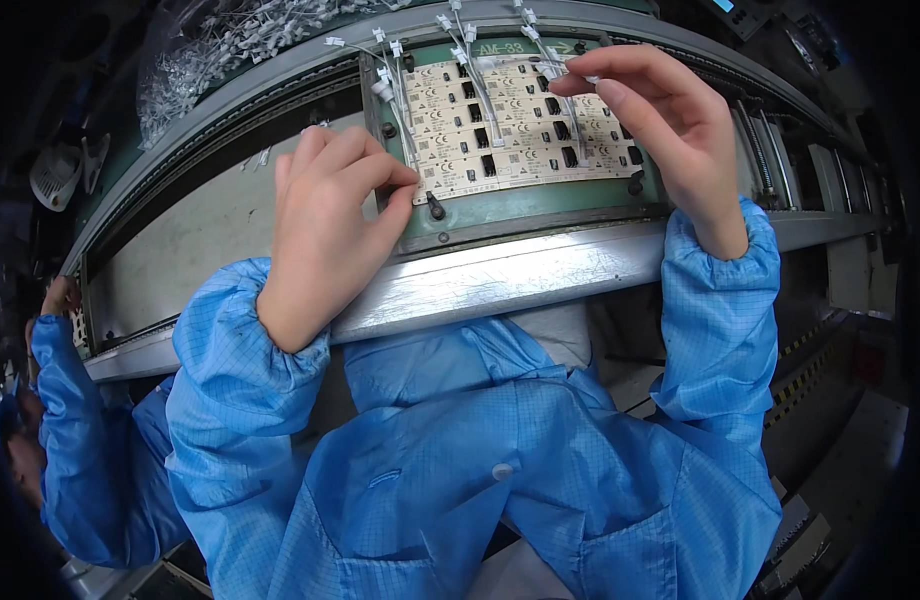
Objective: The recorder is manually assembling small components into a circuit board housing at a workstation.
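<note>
A panel of cream circuit boards [530,128] with black components sits in a green carrier [540,205]. Several white wire leads [490,105] lie over the panel, their white plugs [382,88] reaching past its far edge. My left hand [330,205] is closed in a pinch at the panel's near left corner, by the lower end of a lead; what it grips is hidden. Over the far right part, thumb and forefinger of my right hand [670,125] hold a small white connector [593,80], partly covered by the fingers.
Behind the rail, a clear bag [220,60] holds many white leads. A metal conveyor rail [520,275] runs in front of the carrier. Black knobs [436,207] stand up from the carrier. At far left, a co-worker's blue sleeve [70,380] and hand show beside the conveyor.
</note>
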`<state>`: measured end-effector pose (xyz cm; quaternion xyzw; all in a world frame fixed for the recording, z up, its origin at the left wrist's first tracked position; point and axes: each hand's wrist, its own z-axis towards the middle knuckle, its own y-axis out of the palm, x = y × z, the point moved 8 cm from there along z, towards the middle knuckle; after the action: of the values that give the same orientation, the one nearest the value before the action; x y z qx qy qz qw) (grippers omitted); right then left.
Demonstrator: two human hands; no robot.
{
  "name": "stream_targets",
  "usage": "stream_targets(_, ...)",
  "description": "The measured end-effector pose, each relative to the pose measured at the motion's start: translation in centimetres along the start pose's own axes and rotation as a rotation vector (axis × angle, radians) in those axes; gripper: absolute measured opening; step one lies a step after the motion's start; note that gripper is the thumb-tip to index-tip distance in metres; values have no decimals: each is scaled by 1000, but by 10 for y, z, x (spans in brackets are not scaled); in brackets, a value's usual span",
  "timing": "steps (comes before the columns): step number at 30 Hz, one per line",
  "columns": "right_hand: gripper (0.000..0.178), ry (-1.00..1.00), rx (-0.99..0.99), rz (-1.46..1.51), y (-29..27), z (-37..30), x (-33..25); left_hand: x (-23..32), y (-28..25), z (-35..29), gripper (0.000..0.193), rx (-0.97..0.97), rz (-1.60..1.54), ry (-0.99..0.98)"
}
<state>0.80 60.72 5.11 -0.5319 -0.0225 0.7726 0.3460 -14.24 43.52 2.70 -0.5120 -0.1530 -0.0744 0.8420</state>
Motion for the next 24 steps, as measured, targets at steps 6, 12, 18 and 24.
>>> stream_targets(6, 25, 66, -3, -9, 0, -5, 8, 0, 2, 2, 6, -28, -22, 7)
stream_targets(12, 20, -4, 34, -268, 13, -3, 2, 13, -3, 3, 10, -60, 78, 103)
stream_targets(18, 16, -189, -53, -768, 56, -7, -13, 16, -7, -1, 20, -88, 95, 177)
stream_targets(24, 9, -93, -157, -742, 67, -4, -10, 3, -10, -2, 28, 8, -40, 116)
